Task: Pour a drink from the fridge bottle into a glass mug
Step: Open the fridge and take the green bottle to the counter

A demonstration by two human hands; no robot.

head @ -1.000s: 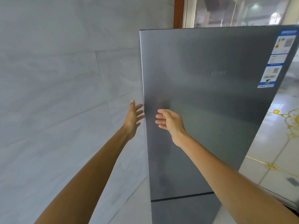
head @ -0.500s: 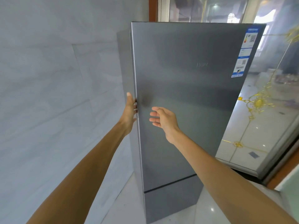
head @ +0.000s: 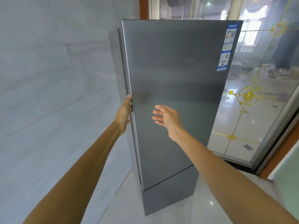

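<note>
A tall grey fridge (head: 178, 81) stands in front of me, with its upper door (head: 169, 126) pulled a small way off the cabinet along the left edge. My left hand (head: 124, 110) is curled around that left door edge at mid height. My right hand (head: 166, 118) hovers just in front of the door face, fingers apart, holding nothing. The inside of the fridge is hidden. No bottle or glass mug is in view.
A pale marble wall (head: 48, 94) runs close along the fridge's left side. A glass sliding door with gold ornament (head: 247, 96) and a wooden frame (head: 278, 152) stands to the right. The floor (head: 161, 214) is glossy white tile. A label sticker (head: 228, 47) sits on the fridge's upper right.
My left hand went from open beside the fridge to gripping the door's left edge, and a narrow gap has appeared there. My view has pulled back and swung to the right.
</note>
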